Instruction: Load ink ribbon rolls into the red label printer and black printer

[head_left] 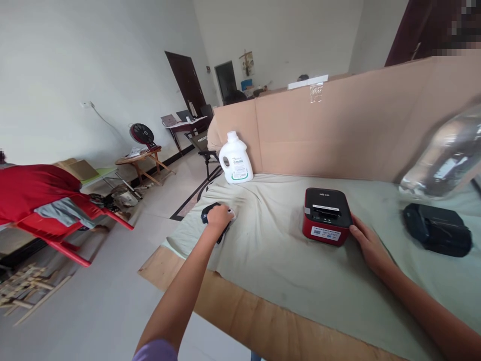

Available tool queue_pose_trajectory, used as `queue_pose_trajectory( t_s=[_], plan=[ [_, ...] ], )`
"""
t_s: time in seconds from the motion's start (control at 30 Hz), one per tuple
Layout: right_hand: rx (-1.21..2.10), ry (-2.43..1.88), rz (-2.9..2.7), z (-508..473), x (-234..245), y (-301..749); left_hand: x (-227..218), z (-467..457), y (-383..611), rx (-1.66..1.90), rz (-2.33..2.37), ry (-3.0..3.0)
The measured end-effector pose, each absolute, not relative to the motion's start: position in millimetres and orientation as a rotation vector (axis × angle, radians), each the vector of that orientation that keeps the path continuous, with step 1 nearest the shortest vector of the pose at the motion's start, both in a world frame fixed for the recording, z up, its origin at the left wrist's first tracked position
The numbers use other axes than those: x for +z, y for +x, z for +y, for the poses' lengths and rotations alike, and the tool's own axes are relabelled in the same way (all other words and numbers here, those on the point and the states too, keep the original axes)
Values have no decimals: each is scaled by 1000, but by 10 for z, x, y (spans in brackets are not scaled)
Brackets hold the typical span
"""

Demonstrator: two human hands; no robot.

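Head cam, only view: L hand (220,216) at far L of the cloth (263,265), fingers curled over & grasping a small dark-and-pale gadget (206,214), mostly covered by the hand, so exact type unclear; can't tell if it's resting on the cloth or just off it. R hand (370,245) is against the R side of the printer (326,216), red w/ black top; fingers partly hidden, so can't tell if they grip or only press.

Printer pos.: upright on cloth, approx. mid-table, between the hands, label facing the wearer. Black case (438,229) lies to R of R hand, blurred, no hand on it. White bottle (236,159) stands upright at back L, by the cardboard (330,130), also w/o a hand on it. Clear bag (441,150) back R, blurry.

Progress, my read: prob. mid-way. Printer's already standing in place; gadget not yet let go, R hand not yet off printer. Beyond that, done vs. left can't be told.
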State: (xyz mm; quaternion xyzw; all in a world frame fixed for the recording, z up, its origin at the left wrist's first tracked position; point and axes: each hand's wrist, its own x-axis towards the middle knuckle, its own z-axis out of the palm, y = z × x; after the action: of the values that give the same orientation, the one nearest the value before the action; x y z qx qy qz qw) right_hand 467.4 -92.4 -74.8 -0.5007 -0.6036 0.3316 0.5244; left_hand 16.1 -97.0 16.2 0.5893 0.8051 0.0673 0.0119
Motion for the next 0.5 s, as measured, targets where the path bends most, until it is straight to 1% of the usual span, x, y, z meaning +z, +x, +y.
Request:
queue_pose_trajectory(
  t_s=[0.07,0.1,0.17,0.23,0.27,0.33,0.4,0.5],
  plan=[
    [765,-1233,-1511,-940,-719,4651,161,-984,409,363,2464,1925],
    [760,-1248,-1551,-945,-718,4640,138,-974,608,500,2380,1961],
    [733,-1280,-1637,-956,-735,4617,39,-922,1119,723,1972,1907],
    [664,-1314,-1689,-966,-763,4580,-102,-846,1658,806,1511,1756],
    [627,-1332,-1693,-966,-773,4548,-169,-804,1883,844,1361,1690],
    [572,-1362,-1679,-938,-771,4441,-260,-719,2153,957,1200,1614],
    [539,-1348,-1685,-846,-727,4248,-264,-630,2136,1059,1169,1554],
    [548,-1227,-1752,-570,-574,3754,-118,-459,1663,1179,1203,1453]
  ],
)
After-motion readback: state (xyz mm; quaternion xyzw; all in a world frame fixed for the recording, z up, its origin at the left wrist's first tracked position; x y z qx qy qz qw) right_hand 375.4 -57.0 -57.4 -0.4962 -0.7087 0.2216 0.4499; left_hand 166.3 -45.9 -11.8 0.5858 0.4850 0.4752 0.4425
